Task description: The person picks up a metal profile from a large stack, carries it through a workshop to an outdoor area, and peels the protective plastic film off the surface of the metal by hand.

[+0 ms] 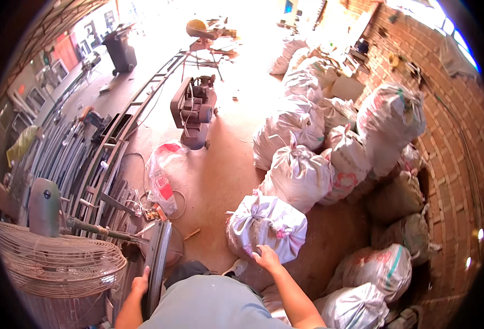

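My left hand (139, 283) is closed around the edge of some long, dark grey metal profiles (158, 257), which stand tilted upright at my left side. A tied white woven sack (269, 222) sits on the floor in front of me, full and knotted at the top. My right hand (266, 256) is at the near side of this sack, with its fingers partly bent and apart. Whether the fingertips touch the sack is hard to tell. Part of a shoe (238, 267) shows below the sack, and my grey shirt hides the lower ends of the profiles.
More full sacks (296, 170) are heaped ahead and along the brick wall (450, 153) at right. A caged fan (58, 260) stands close at left, beside stacked metal bars (61, 153). Farther off are an air compressor (195, 112), a plastic bag (162, 178) and a wheeled bin (120, 50).
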